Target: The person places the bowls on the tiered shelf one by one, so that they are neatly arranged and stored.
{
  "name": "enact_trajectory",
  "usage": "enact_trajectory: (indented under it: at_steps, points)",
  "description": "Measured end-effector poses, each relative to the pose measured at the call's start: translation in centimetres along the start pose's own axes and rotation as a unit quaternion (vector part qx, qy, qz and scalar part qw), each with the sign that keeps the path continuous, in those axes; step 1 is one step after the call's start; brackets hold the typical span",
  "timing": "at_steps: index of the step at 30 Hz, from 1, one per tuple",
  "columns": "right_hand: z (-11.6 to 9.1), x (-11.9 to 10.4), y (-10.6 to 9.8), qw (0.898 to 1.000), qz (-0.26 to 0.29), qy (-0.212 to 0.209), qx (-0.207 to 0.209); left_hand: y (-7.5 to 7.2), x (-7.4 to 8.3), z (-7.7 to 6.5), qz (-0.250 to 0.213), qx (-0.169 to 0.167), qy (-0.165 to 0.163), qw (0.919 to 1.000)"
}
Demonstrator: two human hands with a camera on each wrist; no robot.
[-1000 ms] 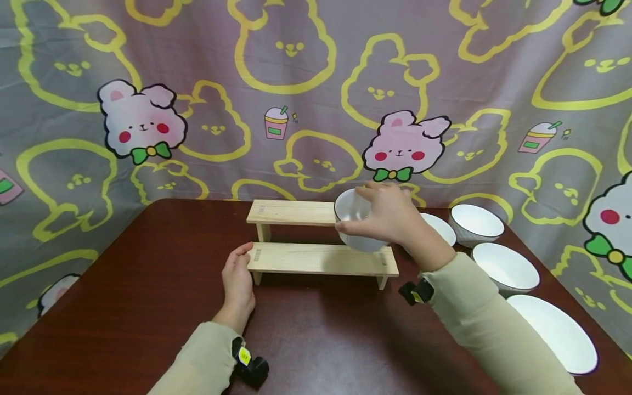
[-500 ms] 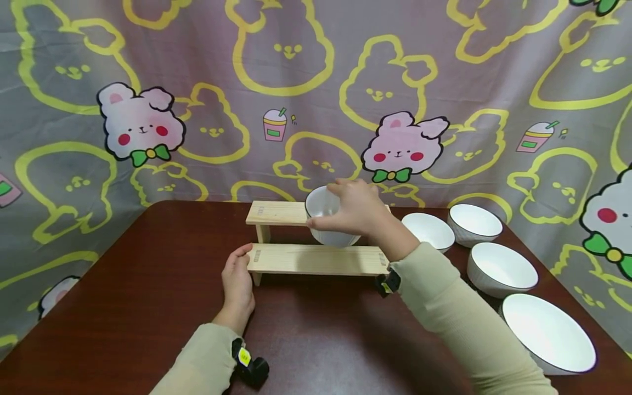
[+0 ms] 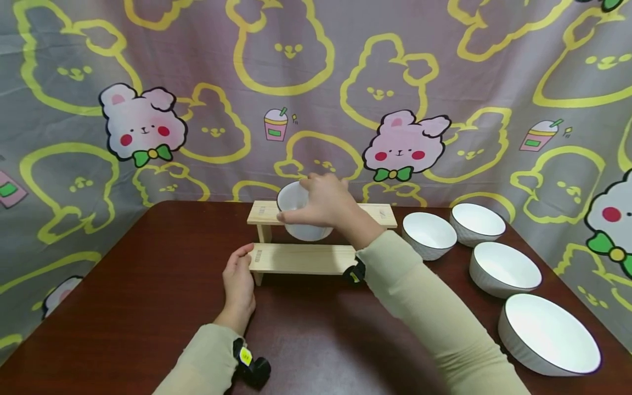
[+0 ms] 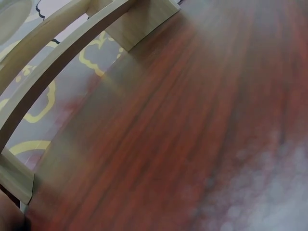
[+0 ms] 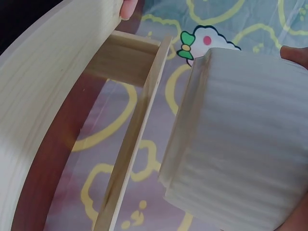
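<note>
A two-tier wooden rack (image 3: 301, 259) stands on the table, its upper board (image 3: 377, 214) behind the lower one. My left hand (image 3: 238, 282) holds the lower board's left end, fingertips at its edge. My right hand (image 3: 328, 206) grips a white bowl (image 3: 308, 231) with a dark rim, thumb at the near side and fingers over the far side. The bowl is tilted and overlaps the left half of the upper board in the head view. In the right wrist view the ribbed outside of the bowl (image 5: 240, 139) shows, its foot facing the upper board (image 5: 139, 139), a gap between them.
Several white bowls stand at the table's right side: a small one (image 3: 429, 236) near the rack, one behind it (image 3: 477, 222), and larger ones (image 3: 506, 271), (image 3: 548, 334) toward the front. A patterned curtain (image 3: 207, 71) hangs behind the dark red table (image 3: 148, 307).
My right hand has carried the bowl leftward and slightly up, from the rack's right part to the left half of the upper board. My left hand stays at the lower board's end.
</note>
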State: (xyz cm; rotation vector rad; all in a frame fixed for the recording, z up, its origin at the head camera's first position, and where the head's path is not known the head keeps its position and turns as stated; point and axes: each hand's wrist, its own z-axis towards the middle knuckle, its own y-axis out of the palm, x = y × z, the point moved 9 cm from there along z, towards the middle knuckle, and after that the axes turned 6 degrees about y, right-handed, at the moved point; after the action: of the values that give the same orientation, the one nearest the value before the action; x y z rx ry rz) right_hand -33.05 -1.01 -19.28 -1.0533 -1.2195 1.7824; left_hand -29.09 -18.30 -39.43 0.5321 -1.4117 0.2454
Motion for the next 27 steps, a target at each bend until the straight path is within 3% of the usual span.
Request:
enact_trajectory:
  at_steps: [8,22,27]
  points:
    - [1.2,-1.1,0.7,1.000,0.019,-0.011,0.003,0.1,0.0,0.0,0.011,0.004,0.007,0.9999]
    - [3.2,-2.3,1.5,1.000,0.007,0.000,-0.012,0.0,0.2,0.1,0.042,0.005,0.001,0.9991]
    - [3.9,-2.5,1.4,1.000,0.003,0.001,0.001,-0.1,0.2,0.1,0.046,0.012,0.005,0.9989]
